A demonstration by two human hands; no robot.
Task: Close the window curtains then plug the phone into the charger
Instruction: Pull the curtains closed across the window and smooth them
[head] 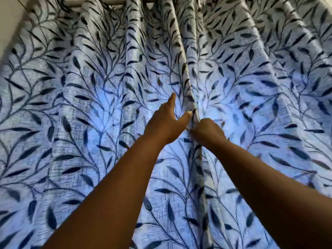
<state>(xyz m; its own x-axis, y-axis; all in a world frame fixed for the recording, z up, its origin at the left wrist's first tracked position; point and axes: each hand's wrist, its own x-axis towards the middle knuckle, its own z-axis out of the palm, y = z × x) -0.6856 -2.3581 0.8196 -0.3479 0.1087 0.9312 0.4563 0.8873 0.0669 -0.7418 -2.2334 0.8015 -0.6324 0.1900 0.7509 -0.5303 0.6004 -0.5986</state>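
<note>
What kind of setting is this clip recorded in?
Probably a room in a home, at a window: pale leaf-patterned fabric curtains hang from a rod with daylight glowing through, and the left hand and right hand meet at their seam.

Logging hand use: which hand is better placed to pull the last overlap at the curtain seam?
Probably right: right hand is shut on the curtain edge; left hand is open, fingers splayed.
</note>
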